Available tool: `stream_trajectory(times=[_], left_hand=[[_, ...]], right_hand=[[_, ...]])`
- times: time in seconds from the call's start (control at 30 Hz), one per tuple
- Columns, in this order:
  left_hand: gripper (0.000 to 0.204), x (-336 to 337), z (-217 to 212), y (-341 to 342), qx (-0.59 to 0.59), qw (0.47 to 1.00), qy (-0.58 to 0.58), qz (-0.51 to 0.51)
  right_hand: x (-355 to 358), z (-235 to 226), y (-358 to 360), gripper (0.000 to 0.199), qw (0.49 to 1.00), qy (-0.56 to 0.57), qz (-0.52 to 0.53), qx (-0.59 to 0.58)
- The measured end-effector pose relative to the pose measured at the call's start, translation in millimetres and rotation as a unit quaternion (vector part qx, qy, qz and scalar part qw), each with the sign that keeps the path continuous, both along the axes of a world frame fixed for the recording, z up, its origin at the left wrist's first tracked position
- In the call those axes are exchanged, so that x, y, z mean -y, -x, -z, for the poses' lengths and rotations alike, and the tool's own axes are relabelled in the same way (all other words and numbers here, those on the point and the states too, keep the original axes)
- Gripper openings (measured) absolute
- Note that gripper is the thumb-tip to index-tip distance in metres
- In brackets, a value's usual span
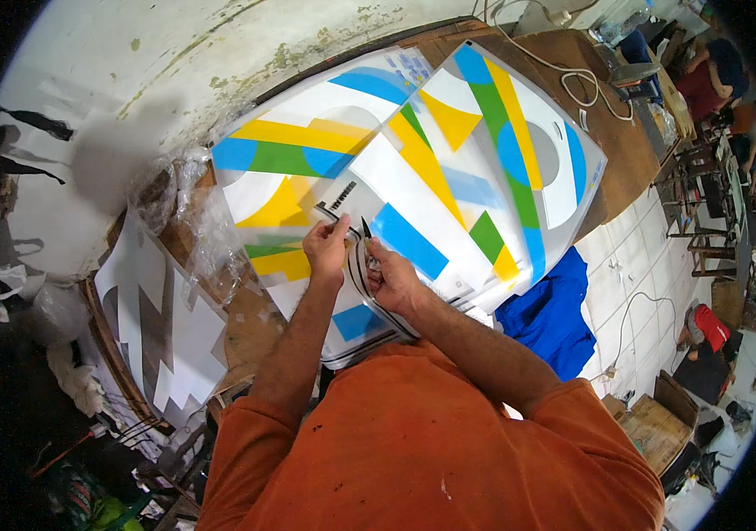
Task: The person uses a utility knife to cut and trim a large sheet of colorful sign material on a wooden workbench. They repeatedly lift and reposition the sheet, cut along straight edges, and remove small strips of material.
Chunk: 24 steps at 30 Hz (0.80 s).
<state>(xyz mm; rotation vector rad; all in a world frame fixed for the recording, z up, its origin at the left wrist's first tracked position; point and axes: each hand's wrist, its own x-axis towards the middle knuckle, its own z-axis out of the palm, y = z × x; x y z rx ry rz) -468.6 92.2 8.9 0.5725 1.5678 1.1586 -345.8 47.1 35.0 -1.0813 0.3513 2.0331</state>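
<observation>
Item — printed sheet (413, 177), translucent, blocks of yellow, blue and green, spread over the wooden tabletop (613, 146) before me. My left hand (329, 248) pinches a narrow black strip (335, 215) at the sheet's near part, grip closed on it. My right hand (393, 276) holds a dark pointed tool (366, 230), tip down beside that strip. Step judged: trimming or lifting the strip. Next move calls for a steady tip — sheet kept taut.

Printed sheets and a thin curved strip

The black-edged clear strip (353, 232) curls at centre; colourful geometric sheets (413, 168) lie flat, overlapping, fanning toward twelve and two o'clock.
</observation>
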Motion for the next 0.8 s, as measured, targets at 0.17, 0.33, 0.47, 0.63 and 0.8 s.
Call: stream_trajectory(times=[0.17,0.33,0.47,0.63,0.8], left_hand=[[0.019,-2.9,-1.2,-1.9,0.041,0.999,-0.019,-0.003],[0.021,-3.5,-6.5,-3.8,0.018,1.000,-0.013,0.006],[0.018,-5.5,-9.2,-4.3,0.026,1.000,0.005,0.004],[0.016,-7.3,-8.6,-0.5,0.035,0.999,0.041,0.008],[0.007,-8.8,-4.5,-1.8,0.092,0.994,0.053,-0.017]], right_hand=[[-2.8,6.1,8.3,0.023,0.998,-0.003,0.010,0.056],[-5.5,-6.0,20.1,0.024,0.989,0.027,0.045,0.137],[-12.4,-14.9,25.0,0.022,0.984,0.021,0.045,0.172],[-23.6,-17.8,27.7,0.029,0.977,0.013,0.055,0.205],[-41.0,-16.0,26.1,0.030,0.978,0.056,0.042,0.195]])
